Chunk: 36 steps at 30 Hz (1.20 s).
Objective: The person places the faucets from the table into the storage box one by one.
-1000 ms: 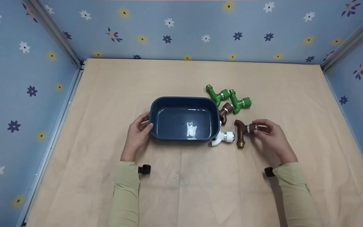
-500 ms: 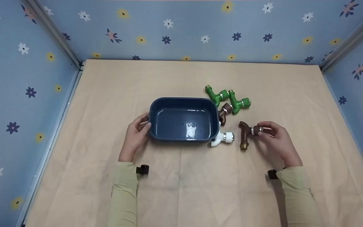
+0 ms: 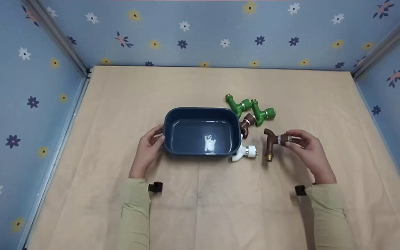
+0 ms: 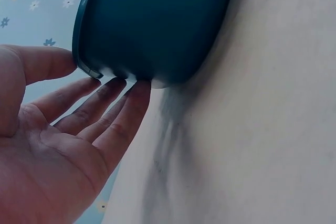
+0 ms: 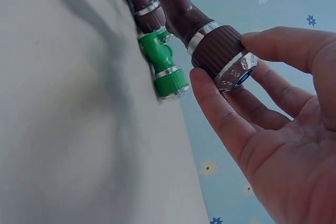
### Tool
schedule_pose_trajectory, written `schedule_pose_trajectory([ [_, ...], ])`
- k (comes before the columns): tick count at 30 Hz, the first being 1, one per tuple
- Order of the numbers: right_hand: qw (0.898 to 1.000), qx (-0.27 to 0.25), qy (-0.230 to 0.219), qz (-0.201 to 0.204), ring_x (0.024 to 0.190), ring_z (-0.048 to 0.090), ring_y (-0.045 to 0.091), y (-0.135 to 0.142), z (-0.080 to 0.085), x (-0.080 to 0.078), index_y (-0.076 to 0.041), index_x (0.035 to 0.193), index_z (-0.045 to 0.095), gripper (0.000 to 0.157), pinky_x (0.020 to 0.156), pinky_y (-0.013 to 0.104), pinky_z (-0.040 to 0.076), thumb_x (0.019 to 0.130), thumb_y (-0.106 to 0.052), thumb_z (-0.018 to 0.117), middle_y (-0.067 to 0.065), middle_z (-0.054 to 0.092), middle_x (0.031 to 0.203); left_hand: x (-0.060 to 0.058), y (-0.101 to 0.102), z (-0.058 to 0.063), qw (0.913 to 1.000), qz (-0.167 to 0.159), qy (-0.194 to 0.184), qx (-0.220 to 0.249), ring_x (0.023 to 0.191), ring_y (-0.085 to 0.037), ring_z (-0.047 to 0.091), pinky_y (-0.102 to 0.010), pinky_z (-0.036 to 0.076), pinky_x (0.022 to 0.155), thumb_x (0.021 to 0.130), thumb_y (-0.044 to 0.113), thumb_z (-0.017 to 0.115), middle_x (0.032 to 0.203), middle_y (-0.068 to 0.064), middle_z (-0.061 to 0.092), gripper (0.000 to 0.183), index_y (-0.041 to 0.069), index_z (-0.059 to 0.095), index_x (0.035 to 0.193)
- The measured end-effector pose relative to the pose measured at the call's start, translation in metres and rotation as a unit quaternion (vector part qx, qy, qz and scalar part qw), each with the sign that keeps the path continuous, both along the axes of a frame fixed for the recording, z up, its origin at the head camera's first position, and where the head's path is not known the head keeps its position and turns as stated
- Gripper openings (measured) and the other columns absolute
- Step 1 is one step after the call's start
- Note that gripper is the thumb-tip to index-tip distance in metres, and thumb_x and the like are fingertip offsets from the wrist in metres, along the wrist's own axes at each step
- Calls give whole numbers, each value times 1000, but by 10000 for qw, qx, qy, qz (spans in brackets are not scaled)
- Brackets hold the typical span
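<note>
In the head view a dark blue plastic tub (image 3: 193, 135) stands mid-table with its inside bare. My left hand (image 3: 146, 151) holds its left end, the thumb (image 4: 50, 64) at the rim and the fingertips against the outer wall. To the right, my right hand (image 3: 310, 152) pinches a brown tap (image 3: 270, 144) by its ribbed handle (image 5: 218, 51), between thumb and fingers. The tap's brass threaded end points toward me, and its shadow falls on the table beneath it. A white tap (image 3: 244, 152) lies by the tub's right front corner, partly hidden by the tub.
Another brown tap (image 3: 248, 122) lies against the tub's right side. Behind it are two green taps, one (image 3: 237, 106) near the tub's back corner and the other (image 3: 264, 114) farther right. Flower-patterned panels (image 3: 207, 34) enclose the beige-covered table (image 3: 172, 215) at the back and sides.
My right hand has drawn the brown tap a little to the right, away from the white tap, and raised it slightly. The left hand keeps its hold on the tub.
</note>
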State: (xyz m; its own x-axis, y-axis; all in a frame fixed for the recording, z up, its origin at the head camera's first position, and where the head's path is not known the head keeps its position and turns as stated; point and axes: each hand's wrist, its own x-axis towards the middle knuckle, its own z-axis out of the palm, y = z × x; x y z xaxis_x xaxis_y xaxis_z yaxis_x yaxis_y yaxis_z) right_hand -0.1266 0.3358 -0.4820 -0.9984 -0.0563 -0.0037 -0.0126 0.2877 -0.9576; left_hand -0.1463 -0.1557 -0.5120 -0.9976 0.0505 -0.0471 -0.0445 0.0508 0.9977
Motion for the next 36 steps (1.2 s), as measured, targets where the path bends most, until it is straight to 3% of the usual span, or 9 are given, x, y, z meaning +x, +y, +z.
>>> schedule_pose_trajectory([
  [4,9998,-182,18,-43,108,60,18,-6,5,-1,6,122,57,39,83,24,51,86,-2,70,14,60,119,5,2,14,10000,-41,-60,-29,118,-40,52,-28,50,87,96,-4,49,130,-28,48,42,-8,43,138],
  [6,9996,-270,49,-40,109,60,20,-10,7,-2,7,122,57,39,83,24,51,85,-1,70,14,60,119,5,3,16,9999,-48,-89,-35,119,-40,51,-29,50,88,97,-4,49,131,-28,48,42,-8,43,138],
  [14,9986,-500,175,43,108,59,24,-25,12,-9,9,121,57,39,86,26,51,85,0,70,19,57,119,4,1,10,9999,-31,-77,101,119,-39,52,-30,50,88,96,-4,50,131,-28,48,43,-6,44,138],
  [25,9983,-547,145,107,110,59,23,-45,18,-16,7,120,58,37,88,29,50,86,0,69,18,58,120,6,3,15,9999,-75,-83,111,119,-42,50,-31,49,90,96,-5,49,131,-30,47,43,-9,42,138],
  [29,9975,-652,179,184,111,58,27,-50,19,-18,8,120,58,37,89,30,49,86,2,69,19,56,122,5,2,11,9999,-100,-45,31,119,-41,50,-29,50,88,97,-4,49,131,-30,47,43,-8,42,138],
  [36,9973,-656,186,273,113,56,33,-57,16,-21,6,121,58,37,91,31,49,85,3,69,18,56,123,-3,-1,-11,9999,5,-44,-97,117,-33,54,-28,50,87,98,1,51,131,-22,50,42,0,45,139],
])
